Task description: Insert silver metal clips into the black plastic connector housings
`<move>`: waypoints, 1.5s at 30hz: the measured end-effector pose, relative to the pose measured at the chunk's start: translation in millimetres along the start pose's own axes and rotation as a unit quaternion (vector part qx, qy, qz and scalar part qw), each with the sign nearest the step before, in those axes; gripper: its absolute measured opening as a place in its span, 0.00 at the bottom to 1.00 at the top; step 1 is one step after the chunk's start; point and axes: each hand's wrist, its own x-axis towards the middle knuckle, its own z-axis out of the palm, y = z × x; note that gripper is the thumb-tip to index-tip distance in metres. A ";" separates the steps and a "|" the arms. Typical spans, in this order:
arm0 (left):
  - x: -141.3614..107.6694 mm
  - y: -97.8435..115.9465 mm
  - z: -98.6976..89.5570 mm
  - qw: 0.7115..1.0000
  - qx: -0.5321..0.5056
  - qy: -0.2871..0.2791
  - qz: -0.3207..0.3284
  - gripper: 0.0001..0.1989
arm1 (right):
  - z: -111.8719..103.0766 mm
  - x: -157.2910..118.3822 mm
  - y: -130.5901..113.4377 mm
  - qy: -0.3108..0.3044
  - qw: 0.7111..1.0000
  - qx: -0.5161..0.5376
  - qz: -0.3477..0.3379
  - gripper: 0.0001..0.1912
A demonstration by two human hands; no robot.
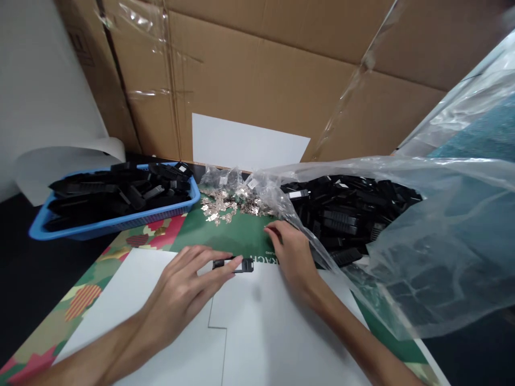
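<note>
Your dark tabletop (24,257) is carrying a green patterned mat (225,236), w/ white sheets (257,332) lying on it at 6 o'clock. A blue basket (116,222) of black parts is sitting at 10 o'clock. Small metal clips (225,206) are lying loose at 12. A clear plastic bag (422,236) of black parts is spreading across 2 to 4 o'clock.

One head-worn view looks forward and down, close over the worktable (281,332).
</note>
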 end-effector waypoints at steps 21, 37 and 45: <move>25.3 11.1 -8.0 0.751 -0.544 -0.098 -0.361 0.11 | -26.6 -34.1 -41.6 -0.133 0.918 0.372 0.023 0.06; 16.8 12.8 -5.1 0.863 -0.405 -0.098 -0.286 0.12 | -31.6 -29.3 -50.4 -0.236 0.840 0.446 0.200 0.22; 11.2 15.6 -5.0 0.863 -0.401 -0.037 -0.305 0.11 | -30.9 -32.1 -43.3 -0.253 0.859 0.425 0.133 0.17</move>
